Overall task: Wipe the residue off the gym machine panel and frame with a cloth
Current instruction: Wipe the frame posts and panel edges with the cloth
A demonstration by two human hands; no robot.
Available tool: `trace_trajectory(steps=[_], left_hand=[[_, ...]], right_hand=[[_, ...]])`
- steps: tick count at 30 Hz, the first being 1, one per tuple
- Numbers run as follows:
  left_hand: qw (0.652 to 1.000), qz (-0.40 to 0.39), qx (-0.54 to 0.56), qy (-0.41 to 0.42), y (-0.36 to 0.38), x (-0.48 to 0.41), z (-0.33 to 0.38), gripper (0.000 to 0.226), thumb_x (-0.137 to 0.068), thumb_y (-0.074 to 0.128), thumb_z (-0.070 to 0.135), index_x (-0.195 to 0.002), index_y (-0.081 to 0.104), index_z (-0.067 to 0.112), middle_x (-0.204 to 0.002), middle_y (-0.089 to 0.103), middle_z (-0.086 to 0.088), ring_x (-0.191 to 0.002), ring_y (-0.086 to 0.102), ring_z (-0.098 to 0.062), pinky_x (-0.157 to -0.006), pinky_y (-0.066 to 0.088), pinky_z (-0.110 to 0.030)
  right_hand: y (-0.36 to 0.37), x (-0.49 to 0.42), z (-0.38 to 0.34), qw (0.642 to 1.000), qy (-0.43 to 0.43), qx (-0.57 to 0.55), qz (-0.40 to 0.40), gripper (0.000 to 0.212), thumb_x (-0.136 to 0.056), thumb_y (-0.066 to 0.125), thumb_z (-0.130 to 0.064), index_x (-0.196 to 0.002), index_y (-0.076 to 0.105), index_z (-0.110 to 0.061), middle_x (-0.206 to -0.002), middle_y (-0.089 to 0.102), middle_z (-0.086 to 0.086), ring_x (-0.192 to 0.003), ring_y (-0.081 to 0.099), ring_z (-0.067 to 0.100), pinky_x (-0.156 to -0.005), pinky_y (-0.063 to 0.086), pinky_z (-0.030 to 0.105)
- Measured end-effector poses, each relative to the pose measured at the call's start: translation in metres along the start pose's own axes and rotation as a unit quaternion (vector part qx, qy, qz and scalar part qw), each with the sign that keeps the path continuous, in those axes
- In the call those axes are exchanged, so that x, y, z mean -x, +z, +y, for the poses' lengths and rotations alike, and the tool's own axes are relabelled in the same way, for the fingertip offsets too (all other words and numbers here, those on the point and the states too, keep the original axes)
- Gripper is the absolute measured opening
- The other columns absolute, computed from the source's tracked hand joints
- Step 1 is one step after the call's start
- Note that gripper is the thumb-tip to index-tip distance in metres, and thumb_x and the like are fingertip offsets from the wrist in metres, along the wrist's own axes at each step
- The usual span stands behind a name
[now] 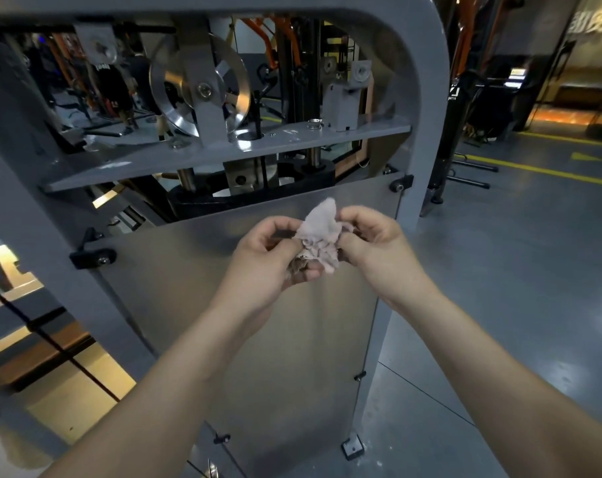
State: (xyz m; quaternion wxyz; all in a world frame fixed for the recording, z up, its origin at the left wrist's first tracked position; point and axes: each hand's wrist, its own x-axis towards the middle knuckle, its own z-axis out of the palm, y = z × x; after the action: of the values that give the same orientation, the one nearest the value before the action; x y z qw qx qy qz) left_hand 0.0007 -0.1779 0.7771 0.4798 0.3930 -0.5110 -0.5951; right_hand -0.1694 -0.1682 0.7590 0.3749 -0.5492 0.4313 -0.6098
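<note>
A crumpled pale cloth (320, 232) with a darker soiled patch at its lower left is held between both hands in front of the machine. My left hand (268, 260) grips its lower left part with curled fingers. My right hand (372, 243) pinches its right side. Behind them stands the matte grey panel (189, 291) of the gym machine, held by black clips (92, 257). The grey frame (427, 108) arches over the top and runs down the right side. Neither hand touches the panel.
Above the panel a grey shelf plate (223, 157) carries a shiny pulley wheel (203, 88), guide rods and a black weight block (251, 191). A black cable (51, 343) slants across the lower left. To the right lies grey floor with yellow lines (534, 169) and a black stand (448, 139).
</note>
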Motion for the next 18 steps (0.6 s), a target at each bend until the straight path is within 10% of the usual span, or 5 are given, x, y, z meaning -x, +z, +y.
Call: trace_trajectory(steps=[12,18], left_hand=[[0.998,0.026,0.037,0.043,0.007,-0.002,0.025,0.034,-0.090,0.074,0.003,-0.119,0.057,0.006,-0.106,0.075,-0.015,-0.094,0.076,-0.024,-0.083,0.061,-0.032],[0.997,-0.035,0.010,0.068,0.025,-0.004,0.048,0.020,-0.096,0.062,0.000,-0.114,0.068,0.001,-0.104,0.075,-0.021,-0.095,0.073,-0.026,-0.096,0.059,-0.042]], right_hand=[[-0.001,0.000,-0.029,0.976,-0.137,0.169,-0.011,0.008,-0.089,0.076,-0.017,-0.096,0.078,-0.017,-0.115,0.066,-0.005,-0.115,0.064,0.012,-0.096,0.056,0.034],[-0.010,-0.002,-0.049,0.942,-0.209,0.259,0.039,0.033,-0.085,0.081,-0.011,-0.113,0.067,-0.019,-0.112,0.067,-0.010,-0.109,0.065,0.013,-0.090,0.055,0.032]])
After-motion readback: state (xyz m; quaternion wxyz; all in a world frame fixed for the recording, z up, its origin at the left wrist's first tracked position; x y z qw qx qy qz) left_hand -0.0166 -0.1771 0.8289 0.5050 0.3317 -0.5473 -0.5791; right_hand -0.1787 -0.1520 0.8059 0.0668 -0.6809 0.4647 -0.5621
